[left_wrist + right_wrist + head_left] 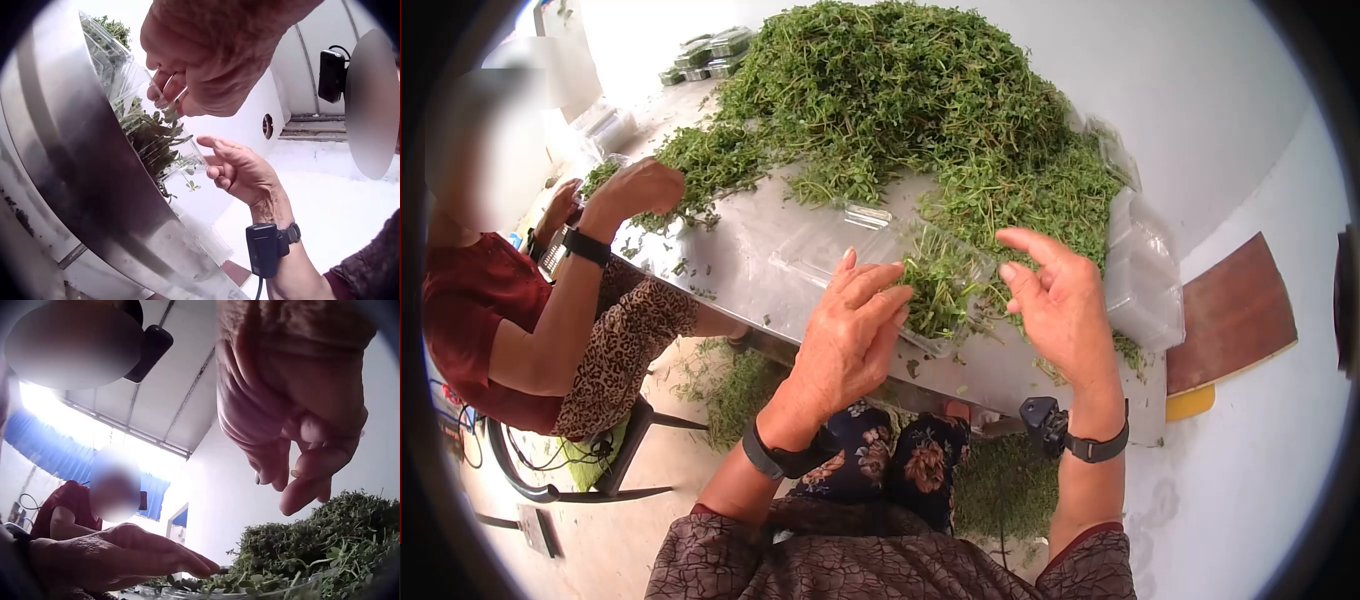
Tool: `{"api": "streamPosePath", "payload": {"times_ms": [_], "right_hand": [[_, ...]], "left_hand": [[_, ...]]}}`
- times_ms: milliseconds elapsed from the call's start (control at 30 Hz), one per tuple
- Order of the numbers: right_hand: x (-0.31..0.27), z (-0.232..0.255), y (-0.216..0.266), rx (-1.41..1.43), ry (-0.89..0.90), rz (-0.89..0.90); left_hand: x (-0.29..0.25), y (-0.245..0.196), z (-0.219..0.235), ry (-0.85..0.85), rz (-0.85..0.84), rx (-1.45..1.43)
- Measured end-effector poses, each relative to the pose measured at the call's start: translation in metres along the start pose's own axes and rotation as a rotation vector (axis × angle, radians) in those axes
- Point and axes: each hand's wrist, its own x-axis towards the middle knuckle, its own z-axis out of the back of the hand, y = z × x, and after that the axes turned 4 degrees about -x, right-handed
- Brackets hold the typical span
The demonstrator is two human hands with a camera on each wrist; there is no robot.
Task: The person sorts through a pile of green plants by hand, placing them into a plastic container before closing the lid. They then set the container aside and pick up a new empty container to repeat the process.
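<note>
A clear plastic container sits near the table's front edge with its lid folded back behind it. Leafy green stems fill it, and a few sprigs stick out over the right side. My left hand is at the container's left side, fingers fairly straight and close together, touching the greens' edge. In the right wrist view the left hand lies almost flat beside the greens. My right hand hovers right of the container, its thumb and index finger apart with nothing between them.
A large heap of greens covers the back of the metal table. Stacked empty containers stand at the right, by a brown board. Filled packs lie far left. Another person sits at the left.
</note>
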Motion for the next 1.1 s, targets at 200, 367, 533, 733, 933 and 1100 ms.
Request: {"api": "streamPosePath", "payload": {"times_ms": [200,367,533,733,933,1100], "right_hand": [[0.001,-0.018,-0.029,-0.395,0.036,0.177],[0.000,-0.021,-0.026,-0.429,0.095,0.182],[0.004,-0.018,-0.030,-0.443,0.049,0.263],[0.009,-0.012,-0.022,-0.419,-0.226,0.302],[0.004,-0.010,-0.016,0.002,-0.234,0.088],[0.004,-0.011,-0.013,0.147,-0.329,0.003]], "left_hand": [[-0.002,0.004,-0.004,0.068,-0.032,0.001],[-0.004,0.005,-0.002,0.092,-0.018,-0.018],[-0.003,0.003,-0.003,0.092,-0.021,-0.010],[-0.001,0.003,-0.003,0.079,-0.056,0.019],[0.005,-0.006,0.004,0.005,-0.075,0.003],[0.012,-0.009,0.002,-0.054,-0.104,-0.002]]}}
